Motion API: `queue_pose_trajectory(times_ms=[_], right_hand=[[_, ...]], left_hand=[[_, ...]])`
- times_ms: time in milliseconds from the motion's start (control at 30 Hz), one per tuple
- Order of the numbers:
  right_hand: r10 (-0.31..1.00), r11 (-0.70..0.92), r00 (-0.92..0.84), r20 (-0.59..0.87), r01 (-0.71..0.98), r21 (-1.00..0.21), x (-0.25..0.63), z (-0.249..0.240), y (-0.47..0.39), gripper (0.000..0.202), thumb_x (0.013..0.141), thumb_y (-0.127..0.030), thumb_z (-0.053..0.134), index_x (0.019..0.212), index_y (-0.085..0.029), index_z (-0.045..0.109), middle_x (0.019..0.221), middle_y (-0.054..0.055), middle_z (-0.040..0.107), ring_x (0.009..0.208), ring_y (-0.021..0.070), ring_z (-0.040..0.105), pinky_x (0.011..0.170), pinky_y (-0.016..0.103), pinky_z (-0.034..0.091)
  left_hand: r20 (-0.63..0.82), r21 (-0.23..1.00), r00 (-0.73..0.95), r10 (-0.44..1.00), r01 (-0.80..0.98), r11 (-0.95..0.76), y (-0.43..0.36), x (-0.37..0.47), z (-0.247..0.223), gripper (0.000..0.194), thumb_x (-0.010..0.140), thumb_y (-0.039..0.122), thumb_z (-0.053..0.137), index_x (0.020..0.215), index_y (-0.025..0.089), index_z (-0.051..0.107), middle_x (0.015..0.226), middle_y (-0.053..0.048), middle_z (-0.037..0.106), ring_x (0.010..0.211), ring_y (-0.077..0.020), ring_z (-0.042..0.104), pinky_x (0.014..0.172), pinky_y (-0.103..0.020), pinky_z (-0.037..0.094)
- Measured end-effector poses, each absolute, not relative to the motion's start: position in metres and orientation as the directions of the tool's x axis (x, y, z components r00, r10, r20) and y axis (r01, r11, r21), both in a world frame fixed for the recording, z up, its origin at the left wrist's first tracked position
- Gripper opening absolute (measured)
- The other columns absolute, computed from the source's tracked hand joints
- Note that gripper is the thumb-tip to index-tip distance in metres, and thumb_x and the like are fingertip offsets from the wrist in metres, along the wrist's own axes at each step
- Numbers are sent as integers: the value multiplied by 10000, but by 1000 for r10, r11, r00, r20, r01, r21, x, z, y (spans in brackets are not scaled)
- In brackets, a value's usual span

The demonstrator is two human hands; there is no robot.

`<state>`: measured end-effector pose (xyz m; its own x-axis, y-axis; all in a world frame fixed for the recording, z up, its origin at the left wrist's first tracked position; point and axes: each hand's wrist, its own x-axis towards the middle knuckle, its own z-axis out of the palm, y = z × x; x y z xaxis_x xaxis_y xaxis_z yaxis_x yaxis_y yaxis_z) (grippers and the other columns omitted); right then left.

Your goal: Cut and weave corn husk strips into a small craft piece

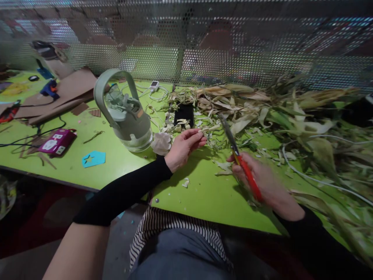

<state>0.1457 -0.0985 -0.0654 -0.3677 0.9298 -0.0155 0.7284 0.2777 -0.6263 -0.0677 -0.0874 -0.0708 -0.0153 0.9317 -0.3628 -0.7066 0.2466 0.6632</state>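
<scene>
The left hand [180, 151] is closing its thumb and fingers, seemingly pinching a small pale piece [200, 132] above the table [198, 200]; its exact form I cannot tell. The blurred right hand [269, 186] is wrapping around red-handled scissors [249, 177], pointing far. Some husk is already lying in small scraps [185, 182], while many long leaves [323, 151] are lying uncut at right, looking green and dry. A pale crumpled flower shape [161, 143] is resting left, beside the bottle [132, 124].
</scene>
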Motion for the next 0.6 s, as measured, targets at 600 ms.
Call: queue_pose_trajectory(times_ms=[600], right_hand=[[915, 178, -352, -196, 789, -588, 135, -64, -101, 438, 861, -696, 571, 904, -261, 535, 822, 88, 745, 672, 269, 700, 628, 400, 548]], left_hand=[[-292, 658, -38, 956, -733, 172, -88, -66, -79, 93, 937, 71, 657, 886, 147, 635, 824, 9, 707, 788, -81, 722, 992, -278, 564]])
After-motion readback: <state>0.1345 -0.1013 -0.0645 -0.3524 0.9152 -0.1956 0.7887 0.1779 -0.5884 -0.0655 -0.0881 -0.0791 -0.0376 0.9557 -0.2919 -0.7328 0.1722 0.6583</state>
